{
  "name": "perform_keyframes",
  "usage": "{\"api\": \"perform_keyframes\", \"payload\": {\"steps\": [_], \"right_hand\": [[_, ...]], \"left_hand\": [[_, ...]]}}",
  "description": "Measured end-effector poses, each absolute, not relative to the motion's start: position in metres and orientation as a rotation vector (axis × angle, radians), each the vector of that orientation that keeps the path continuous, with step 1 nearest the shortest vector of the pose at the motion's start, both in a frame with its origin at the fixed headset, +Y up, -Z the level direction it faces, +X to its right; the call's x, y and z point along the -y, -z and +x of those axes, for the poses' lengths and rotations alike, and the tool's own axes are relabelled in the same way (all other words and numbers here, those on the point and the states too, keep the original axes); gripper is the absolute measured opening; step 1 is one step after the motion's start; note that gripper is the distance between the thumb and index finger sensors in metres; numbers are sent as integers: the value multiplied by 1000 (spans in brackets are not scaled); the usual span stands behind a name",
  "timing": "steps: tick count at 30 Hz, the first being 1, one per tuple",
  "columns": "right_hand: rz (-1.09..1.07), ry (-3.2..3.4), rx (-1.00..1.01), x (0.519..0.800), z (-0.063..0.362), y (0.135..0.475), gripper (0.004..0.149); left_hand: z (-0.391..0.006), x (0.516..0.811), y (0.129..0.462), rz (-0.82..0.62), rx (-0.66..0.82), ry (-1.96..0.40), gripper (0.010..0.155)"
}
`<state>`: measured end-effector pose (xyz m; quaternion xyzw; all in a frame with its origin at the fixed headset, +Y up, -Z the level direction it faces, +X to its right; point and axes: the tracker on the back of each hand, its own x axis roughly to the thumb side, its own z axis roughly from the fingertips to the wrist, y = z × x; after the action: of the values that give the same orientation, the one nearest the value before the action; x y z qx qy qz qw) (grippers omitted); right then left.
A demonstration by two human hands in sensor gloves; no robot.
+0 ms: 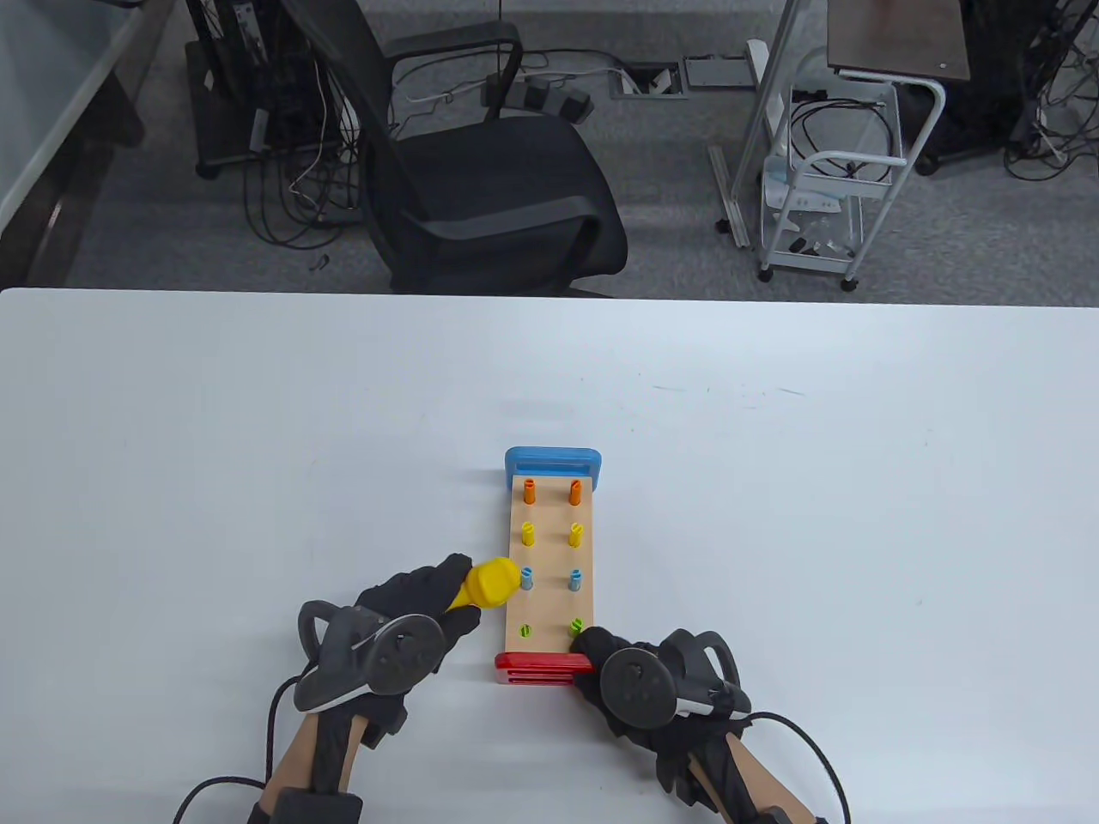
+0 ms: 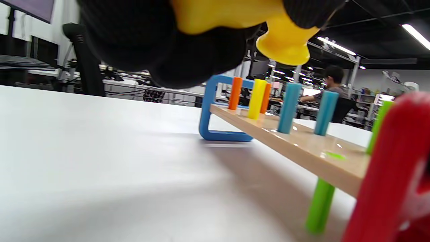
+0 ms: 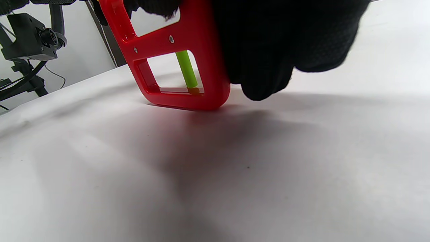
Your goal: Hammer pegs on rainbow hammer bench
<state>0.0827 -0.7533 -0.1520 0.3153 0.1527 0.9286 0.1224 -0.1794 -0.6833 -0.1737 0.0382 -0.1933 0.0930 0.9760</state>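
Nearest the person, the right hand grips the red end frame of the rainbow hammer bench, fingers curled round its right corner to steady it. The left hand is wrapped round the handle of a yellow toy hammer, whose head hovers just beside the bench's left edge near the blue pegs. The near-left green peg sits flush; the others stand proud. The hammer looks light, rigid plastic, best held low on the handle; the glossy pegs probably slide stiffly. The bench lies on a smooth white table, possibly slippery. Beyond stand a black office chair and a white cart.
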Motion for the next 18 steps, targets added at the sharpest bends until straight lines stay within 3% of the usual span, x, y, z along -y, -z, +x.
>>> {"api": "perform_keyframes", "payload": {"steps": [7, 18], "right_hand": [[918, -2713, -444, 753, 82, 152, 51], [915, -2721, -439, 753, 82, 151, 51]], "left_hand": [[-182, 689, 178, 22, 371, -302, 66], [-154, 696, 175, -6, 414, -262, 68]]}}
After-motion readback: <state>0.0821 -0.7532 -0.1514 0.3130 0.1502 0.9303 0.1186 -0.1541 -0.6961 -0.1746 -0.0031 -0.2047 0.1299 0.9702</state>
